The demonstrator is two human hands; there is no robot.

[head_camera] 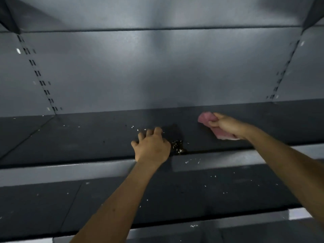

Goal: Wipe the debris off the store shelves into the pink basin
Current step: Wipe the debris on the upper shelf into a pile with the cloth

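My right hand (226, 124) grips a crumpled pink cloth (206, 118) and presses it on the dark upper shelf (87, 142), right of centre. My left hand (152, 146) rests palm down on the same shelf with its fingers spread, holding nothing. A small pile of pale crumbs (178, 148) lies at the shelf's front edge, just right of my left hand. Loose white specks (138, 128) lie scattered behind my left fingers. More specks (215, 176) dot the lower shelf (175, 190). No pink basin is in view.
A grey back panel (157, 67) rises behind the upper shelf, with slotted uprights at the left (37, 73) and right (284, 71). A grey price rail (52, 174) runs along the upper shelf's front edge. Another shelf overhangs at the top.
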